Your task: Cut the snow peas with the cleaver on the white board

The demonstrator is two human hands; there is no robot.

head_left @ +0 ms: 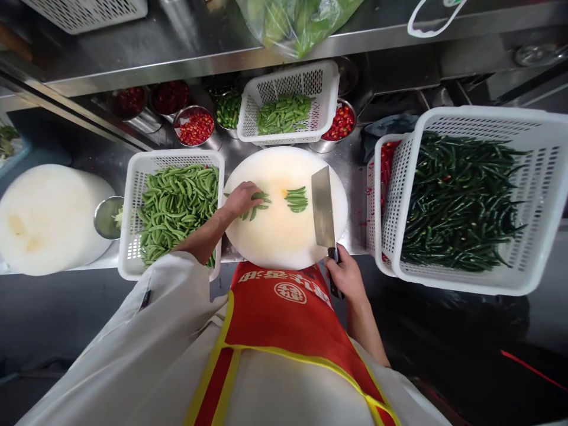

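Note:
A round white cutting board (275,242) lies in front of me. My left hand (242,198) is over its left part, fingers bent down and closed around a few green pea pods (262,206); pod tips stick out past the fingers, and the rest are hidden under them. A small row of pea pods (296,200) lies side by side at the board's middle. My right hand (347,273) grips the black handle of a cleaver (323,207) at the board's right. The broad blade rests over the board, apart from the row.
A white basket of pea pods (177,155) stands left, another basket (288,137) behind the board. Dark green chilies fill a large basket (548,195) at right. Metal pots of chopped red chilies (195,129) line the back, below a steel shelf (177,68). Another board (48,225) lies far left.

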